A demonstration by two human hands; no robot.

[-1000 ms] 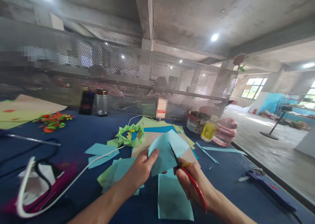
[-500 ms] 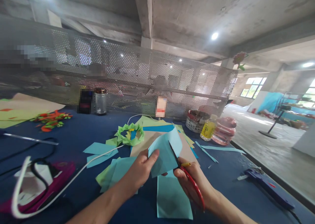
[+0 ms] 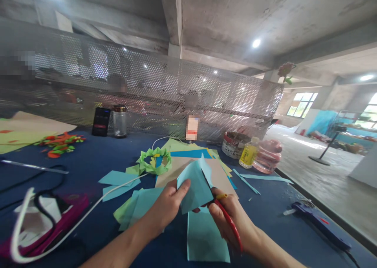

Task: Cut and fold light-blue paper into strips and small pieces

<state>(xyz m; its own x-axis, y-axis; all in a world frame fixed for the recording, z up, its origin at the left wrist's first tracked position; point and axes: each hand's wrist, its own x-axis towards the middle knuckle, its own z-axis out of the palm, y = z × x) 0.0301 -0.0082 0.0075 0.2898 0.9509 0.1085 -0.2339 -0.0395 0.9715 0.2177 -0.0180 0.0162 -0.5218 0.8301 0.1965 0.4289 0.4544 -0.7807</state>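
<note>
My left hand (image 3: 173, 197) pinches a light blue sheet of paper (image 3: 191, 183) by its left edge and holds it up over the table. In my right hand (image 3: 226, 213) is a pair of scissors (image 3: 231, 223) with red handles. Their dark blades lie along a cut in the paper, and a strip on the right side bends away from the rest. Something small and yellow (image 3: 222, 196) shows at the right hand's fingers. Under my hands lies another light blue sheet (image 3: 207, 238).
More paper pieces (image 3: 144, 207) lie to the left, near a green zigzag paper ring (image 3: 154, 162). A magenta iron (image 3: 50, 228) with cords stands at lower left. At right are a bottle (image 3: 248, 154), paper strips (image 3: 265, 177) and a blue glue gun (image 3: 321, 223). A perforated screen (image 3: 141, 91) stands behind.
The scissors' blades have closed further through the paper, and the cut strip now leans away to the right. My left hand keeps its hold in about the same place.
</note>
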